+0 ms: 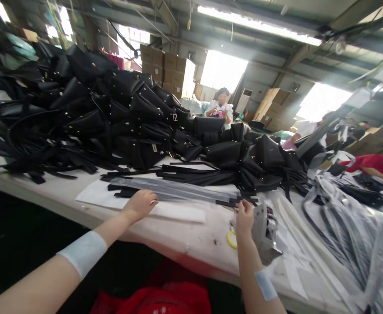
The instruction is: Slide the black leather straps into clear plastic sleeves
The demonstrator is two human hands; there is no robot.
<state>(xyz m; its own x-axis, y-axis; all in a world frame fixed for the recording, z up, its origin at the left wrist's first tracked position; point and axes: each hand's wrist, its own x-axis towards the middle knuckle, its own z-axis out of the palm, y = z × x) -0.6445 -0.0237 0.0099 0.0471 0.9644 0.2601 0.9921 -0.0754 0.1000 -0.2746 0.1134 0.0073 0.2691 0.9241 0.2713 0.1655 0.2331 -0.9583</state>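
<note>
Black straps lie in a long flat bundle across the table in front of me. Over them stretches a thin clear plastic sleeve, smeared near its front edge. My left hand is closed at the sleeve's near edge, above a white sheet; its fingertips are partly hidden. At the sleeve's right end, my right hand pinches the plastic beside the strap ends. A yellow scissor handle lies next to my right wrist. Just right of that hand stands an opened grey bag with shiny pieces inside.
Black leather bags with metal fittings are heaped along the back of the table. Plastic-wrapped straps fill the right side. Loose black straps lie at left. A person sits behind the heap; another in red is far right.
</note>
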